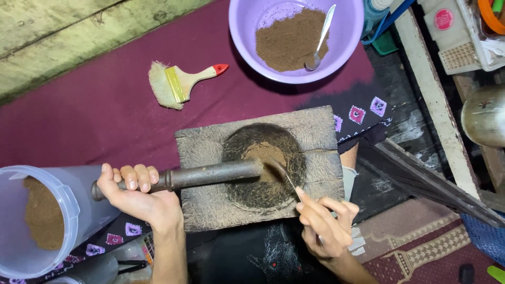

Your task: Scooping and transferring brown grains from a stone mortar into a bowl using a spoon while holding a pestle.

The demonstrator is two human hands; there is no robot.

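We are over a wooden mortar block point(210, 158) set on a maroon cloth point(94, 115) on the floor. Its round hollow holds a small heap of brown powder point(261, 155).

Left hand point(139, 197): closed around the turned handle end of a dark pestle point(210, 175). The pestle lies almost level, its head resting at the left side of the hollow, touching the powder.

Right hand point(326, 223): fingers pinched narrow on the handle of a metal spoon point(284, 176). The spoon's bowl reaches into the hollow just beside the pestle head; its tip is partly hidden by the dark wood.

Handling notes, as we judge them:
- Keep the pestle head low against the hollow's wall so the powder stays gathered and does not ride over the rim.
- Draw the spoon along the curve in short strokes; the powder looks fine and likely to spill from a heaped bowl.
- Hold the block steady; a crack runs from the hollow to its right edge, and powder could lodge there.

Around us: a lilac basin point(247, 26) with more brown powder and a second spoon point(321, 37), well apart at the top; a bristle brush point(176, 84) with a red-tipped handle between basin and block; a clear plastic tub point(68, 210) of the same powder just beside our left hand.
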